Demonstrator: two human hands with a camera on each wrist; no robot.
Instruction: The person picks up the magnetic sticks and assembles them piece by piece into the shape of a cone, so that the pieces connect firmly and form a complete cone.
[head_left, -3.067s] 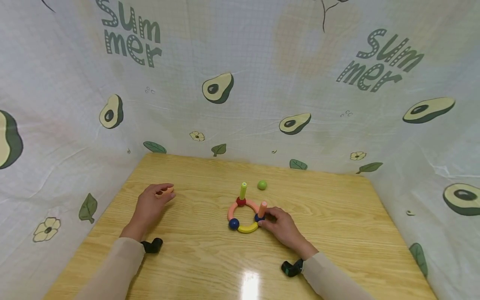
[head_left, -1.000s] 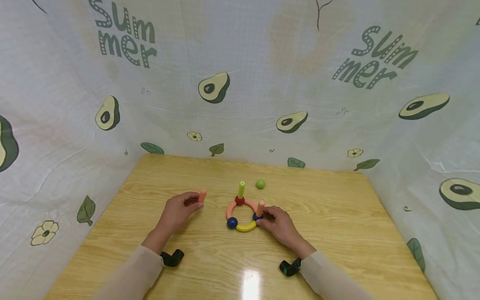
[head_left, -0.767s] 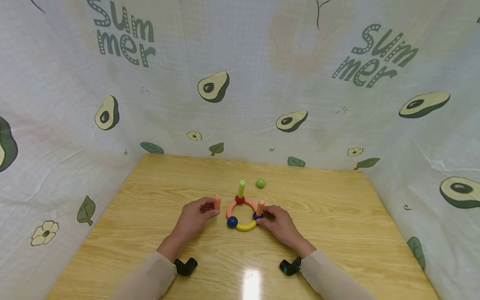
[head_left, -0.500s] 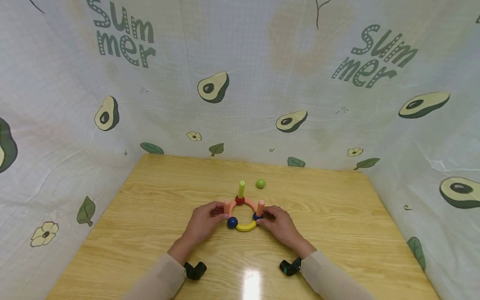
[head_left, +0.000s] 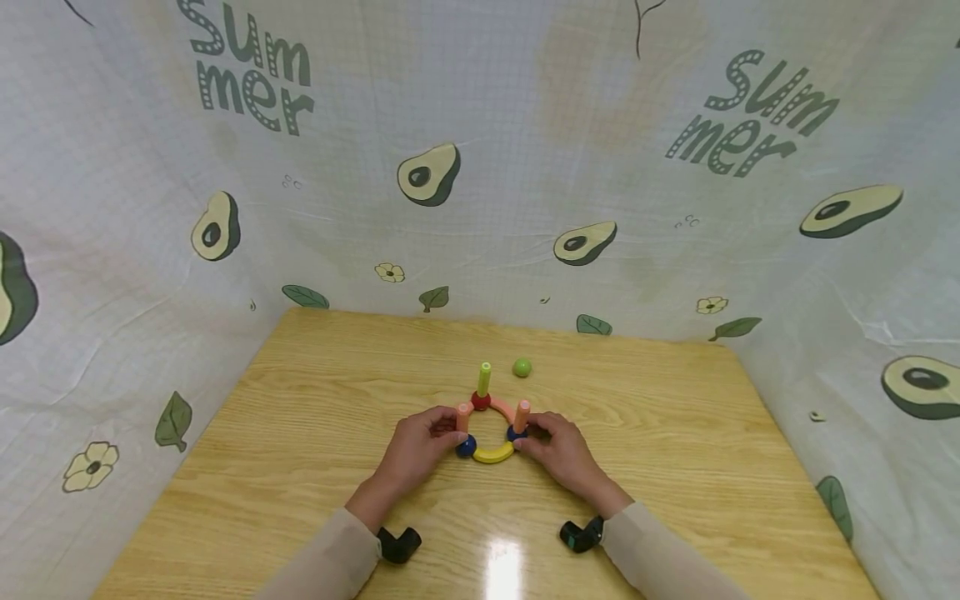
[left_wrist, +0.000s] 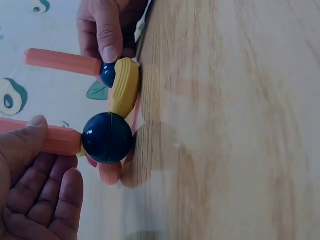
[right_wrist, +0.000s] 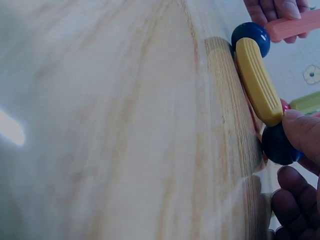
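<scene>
A ring of curved rods and balls lies on the wooden table. My left hand (head_left: 416,446) pinches a coral stick (left_wrist: 62,141) between thumb and fingers, its end right at the left blue ball (left_wrist: 107,138). With thumb and fingers, my right hand (head_left: 561,457) grips the right blue ball (right_wrist: 280,145), from which a second coral stick (head_left: 521,415) stands up. Between the blue balls runs a yellow curved rod (right_wrist: 258,82). At the ring's far side, a red ball (head_left: 481,402) carries an upright yellow-green stick (head_left: 484,382). A coral curved rod (head_left: 503,407) joins it on the right.
A loose green ball (head_left: 522,367) sits on the table (head_left: 637,408) just behind the ring. White cloth printed with avocados (head_left: 431,175) hangs around the back and sides. Black wrist cameras (head_left: 400,546) are worn on both wrists.
My left hand has come in from the left with the coral stick, turned it upright and brought it over the left blue ball. The right hand keeps its grip on the ring.
</scene>
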